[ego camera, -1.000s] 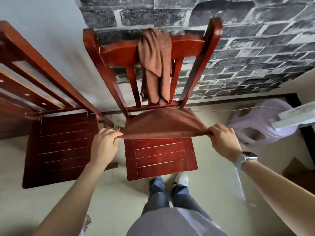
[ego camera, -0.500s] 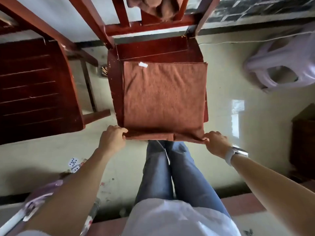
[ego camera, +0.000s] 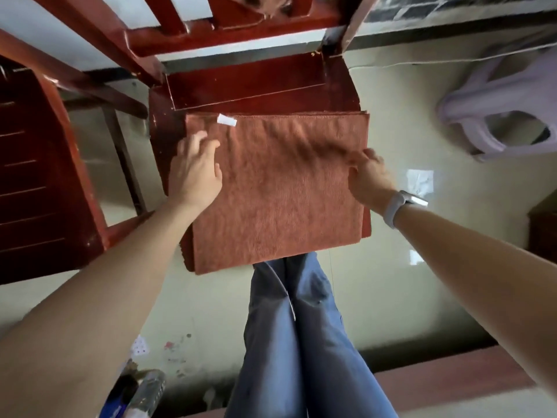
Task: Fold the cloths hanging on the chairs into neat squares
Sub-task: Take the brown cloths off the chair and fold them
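Hands spread over a folded cloth. We rest our left hand [ego camera: 196,173] flat near the cloth's [ego camera: 280,203] left edge, fingers straight and slightly fanned, gripping nothing. Our right hand [ego camera: 369,176] lies at the right edge with the fingers reaching inward across the fabric; whether its fingertips press flat or pinch a ripple we cannot tell, since blur covers them. The two hands sit well apart, one on each side. The cloth lies doubled on the seat of the chair [ego camera: 256,82], its far hem straight with a small white tag [ego camera: 226,120] at the left corner, and its near edge hanging just past the seat front. A second cloth [ego camera: 268,4] shows faintly on the chair back above. A lilac plastic stool [ego camera: 497,116] stands on the floor to the right. We judge the step in hand to be smoothing: to do it well, we sweep both palms outward from the middle, flatten the ripple beside the right hand, and line up the layers before the next fold.
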{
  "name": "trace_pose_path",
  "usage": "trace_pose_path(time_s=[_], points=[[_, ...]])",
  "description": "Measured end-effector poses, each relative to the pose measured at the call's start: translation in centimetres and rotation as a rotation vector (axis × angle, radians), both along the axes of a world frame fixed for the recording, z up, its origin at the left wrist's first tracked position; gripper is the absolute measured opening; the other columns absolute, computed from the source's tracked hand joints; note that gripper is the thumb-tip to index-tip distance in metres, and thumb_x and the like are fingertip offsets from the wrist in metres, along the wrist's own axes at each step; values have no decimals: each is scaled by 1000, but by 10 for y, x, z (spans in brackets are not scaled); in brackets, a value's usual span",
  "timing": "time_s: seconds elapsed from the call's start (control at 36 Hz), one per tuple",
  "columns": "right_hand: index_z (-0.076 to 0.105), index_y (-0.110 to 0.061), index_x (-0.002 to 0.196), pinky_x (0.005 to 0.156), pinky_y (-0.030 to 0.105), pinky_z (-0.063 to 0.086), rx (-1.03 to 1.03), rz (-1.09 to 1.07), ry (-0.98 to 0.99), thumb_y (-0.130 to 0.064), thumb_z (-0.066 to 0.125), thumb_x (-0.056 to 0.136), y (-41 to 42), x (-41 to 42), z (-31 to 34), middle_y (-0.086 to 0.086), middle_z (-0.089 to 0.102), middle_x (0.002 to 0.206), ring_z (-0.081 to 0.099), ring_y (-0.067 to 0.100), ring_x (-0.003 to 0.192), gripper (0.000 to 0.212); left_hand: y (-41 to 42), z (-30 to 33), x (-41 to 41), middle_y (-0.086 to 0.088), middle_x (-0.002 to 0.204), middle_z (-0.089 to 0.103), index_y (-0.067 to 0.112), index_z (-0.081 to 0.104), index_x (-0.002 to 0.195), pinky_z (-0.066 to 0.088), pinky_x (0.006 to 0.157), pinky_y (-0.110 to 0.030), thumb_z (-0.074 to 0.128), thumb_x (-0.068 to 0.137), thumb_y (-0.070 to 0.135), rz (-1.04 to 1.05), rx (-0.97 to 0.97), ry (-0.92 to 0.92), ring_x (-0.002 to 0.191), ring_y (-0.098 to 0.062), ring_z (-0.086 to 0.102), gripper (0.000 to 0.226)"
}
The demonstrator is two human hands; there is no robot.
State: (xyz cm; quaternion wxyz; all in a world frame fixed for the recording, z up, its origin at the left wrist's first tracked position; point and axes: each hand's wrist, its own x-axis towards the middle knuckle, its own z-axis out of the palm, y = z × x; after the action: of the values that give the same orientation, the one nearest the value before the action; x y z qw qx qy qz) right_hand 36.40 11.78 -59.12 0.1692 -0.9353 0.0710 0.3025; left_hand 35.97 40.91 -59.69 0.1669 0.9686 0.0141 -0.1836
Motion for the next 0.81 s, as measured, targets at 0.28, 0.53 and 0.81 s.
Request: trace_pose_path(time_s=[0.28,0.53,0.81], points=[[42,-18,133,97,44,33,-134,103,-126,-3,41,86,-15,68,-27,10,41,135,38,31,122,49,15,-31,56,-17,128,48,5,48,128,35,99,-52,47,91,11,2,36,-60,121,-37,39,38],[48,-3,111,89,42,37,-18,34,-140,-8,44,88,-22,77,-28,20,48,116,44,37,107,24,30,-26,68,-17,109,55,2,60,95,40,91,-49,60,84,9,-32,35,-55,107,-37,47,13],[61,-4,103,94,42,36,9,159,-126,-12,52,87,-35,87,-20,17,56,114,48,36,109,19,44,-28,75,-16,107,55,-1,66,88,42,93,-46,68,80,8,-48,4,-4,108,-34,48,13]])
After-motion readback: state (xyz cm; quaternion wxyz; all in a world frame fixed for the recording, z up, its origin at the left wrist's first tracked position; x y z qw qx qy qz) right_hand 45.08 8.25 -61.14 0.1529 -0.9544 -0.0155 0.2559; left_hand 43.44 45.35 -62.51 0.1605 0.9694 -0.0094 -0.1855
